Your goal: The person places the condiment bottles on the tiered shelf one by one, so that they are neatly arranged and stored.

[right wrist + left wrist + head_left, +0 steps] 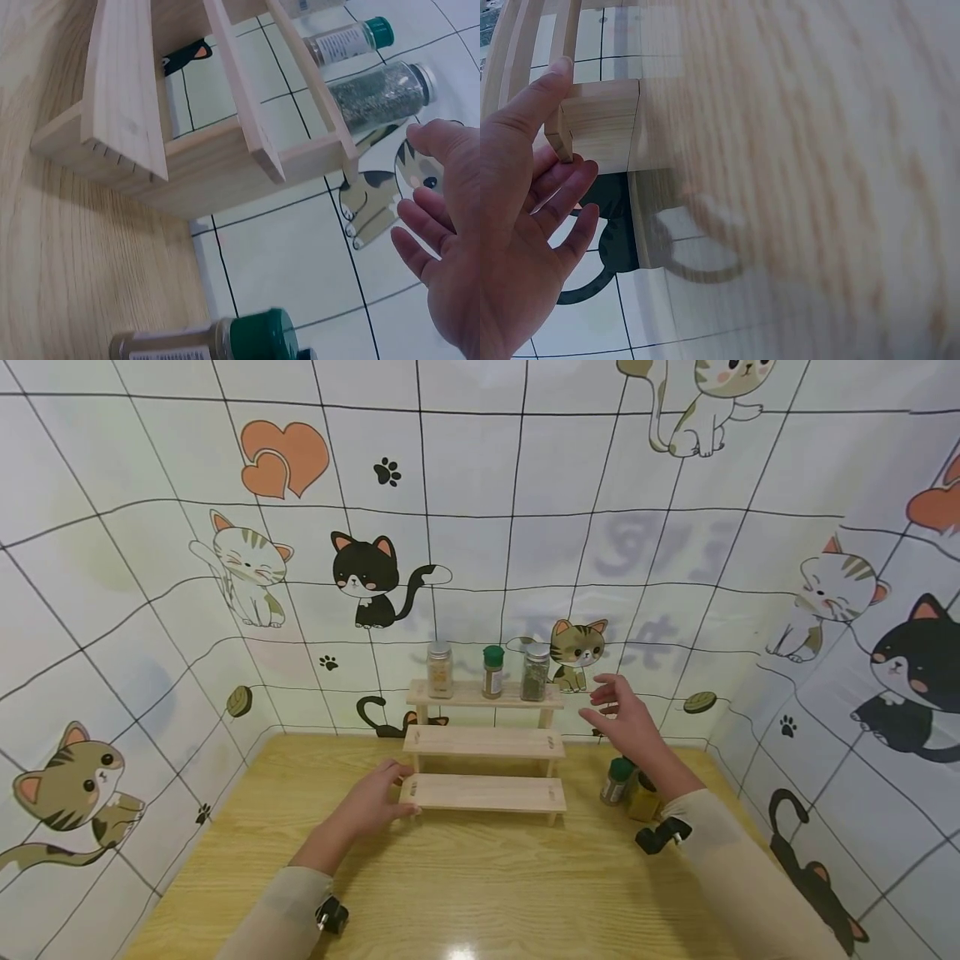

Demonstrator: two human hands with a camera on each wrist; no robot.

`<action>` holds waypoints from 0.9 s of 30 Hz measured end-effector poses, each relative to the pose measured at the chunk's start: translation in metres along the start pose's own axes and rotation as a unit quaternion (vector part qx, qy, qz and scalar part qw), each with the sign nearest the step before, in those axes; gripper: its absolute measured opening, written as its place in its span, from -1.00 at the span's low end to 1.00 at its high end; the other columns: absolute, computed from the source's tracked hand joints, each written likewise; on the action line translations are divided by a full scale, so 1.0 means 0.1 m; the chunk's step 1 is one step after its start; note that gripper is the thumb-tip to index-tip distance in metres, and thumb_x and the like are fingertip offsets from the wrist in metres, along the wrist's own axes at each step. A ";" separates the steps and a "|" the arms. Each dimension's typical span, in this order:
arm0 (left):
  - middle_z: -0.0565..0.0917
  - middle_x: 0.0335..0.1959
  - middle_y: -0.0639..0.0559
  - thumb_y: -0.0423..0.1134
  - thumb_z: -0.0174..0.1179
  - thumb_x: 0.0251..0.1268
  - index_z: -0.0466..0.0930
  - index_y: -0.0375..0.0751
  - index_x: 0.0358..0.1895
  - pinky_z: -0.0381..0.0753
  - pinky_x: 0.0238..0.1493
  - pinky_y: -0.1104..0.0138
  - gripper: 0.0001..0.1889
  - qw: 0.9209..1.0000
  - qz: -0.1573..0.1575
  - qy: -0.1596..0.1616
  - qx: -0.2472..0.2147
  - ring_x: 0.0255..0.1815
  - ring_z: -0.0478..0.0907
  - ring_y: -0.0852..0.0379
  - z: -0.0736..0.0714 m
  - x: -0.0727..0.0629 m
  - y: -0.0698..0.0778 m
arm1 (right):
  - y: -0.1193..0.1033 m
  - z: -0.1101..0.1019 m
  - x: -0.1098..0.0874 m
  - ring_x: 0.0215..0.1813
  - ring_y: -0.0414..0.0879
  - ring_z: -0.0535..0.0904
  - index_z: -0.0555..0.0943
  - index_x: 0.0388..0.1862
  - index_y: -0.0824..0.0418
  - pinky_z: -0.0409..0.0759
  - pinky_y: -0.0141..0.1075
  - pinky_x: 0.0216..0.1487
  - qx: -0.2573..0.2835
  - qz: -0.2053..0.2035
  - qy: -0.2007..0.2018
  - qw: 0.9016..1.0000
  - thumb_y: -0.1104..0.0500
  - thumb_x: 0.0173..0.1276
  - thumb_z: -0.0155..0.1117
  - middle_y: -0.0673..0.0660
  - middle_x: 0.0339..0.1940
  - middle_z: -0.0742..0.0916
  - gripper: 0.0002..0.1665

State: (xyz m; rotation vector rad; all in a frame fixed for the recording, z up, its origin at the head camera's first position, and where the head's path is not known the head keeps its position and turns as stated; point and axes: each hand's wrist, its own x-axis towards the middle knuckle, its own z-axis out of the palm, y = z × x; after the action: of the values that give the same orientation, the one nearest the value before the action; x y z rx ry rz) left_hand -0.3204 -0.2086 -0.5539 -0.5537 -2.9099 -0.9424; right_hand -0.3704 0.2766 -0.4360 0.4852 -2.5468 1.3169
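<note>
A three-step wooden rack stands on the table against the tiled backdrop. At the left end of its lowest step, my left hand holds the board, thumb on top and fingers below in the left wrist view. On the top step stand a silver-lidded jar of pale contents, a green-capped spice bottle and a silver-lidded jar of dried herbs. My right hand is in the air right of the herb jar, fingers apart and holding nothing; the right wrist view shows a gap between them.
Right of the rack, under my right forearm, another green-capped spice bottle stands beside a yellow container, partly hidden by the arm. A cat-print tiled sheet rises behind the wood-grain table and at both sides.
</note>
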 end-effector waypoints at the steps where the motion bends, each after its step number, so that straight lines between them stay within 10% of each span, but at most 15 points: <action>1: 0.62 0.20 0.06 0.01 0.66 0.30 0.62 -0.17 0.43 0.67 0.30 -0.09 -0.29 1.000 0.000 0.000 0.000 0.29 0.66 -0.11 0.00 0.00 0.00 | 0.01 -0.03 -0.04 0.38 0.35 0.55 0.28 0.66 0.23 0.51 0.26 0.43 -0.007 -0.001 0.001 1.000 0.06 0.67 0.42 0.36 0.33 0.58 -0.22; 27: 0.64 0.17 -0.02 -0.04 0.66 0.30 0.63 -0.21 0.41 0.65 0.29 -0.14 -0.31 1.000 0.009 -0.002 0.007 0.27 0.66 -0.17 -0.05 -0.02 0.06 | 0.34 -0.36 -0.83 0.26 0.35 0.59 0.53 0.40 0.39 0.57 0.34 0.26 -0.141 -0.009 0.002 0.990 0.13 0.63 0.46 0.39 0.27 0.62 -0.46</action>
State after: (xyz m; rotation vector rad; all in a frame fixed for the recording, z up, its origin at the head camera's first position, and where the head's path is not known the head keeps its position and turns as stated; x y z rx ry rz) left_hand -0.3165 -0.2073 -0.5468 -0.5809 -2.9066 -0.9184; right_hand -0.3053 0.3398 -0.4699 0.4444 -2.6596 0.9274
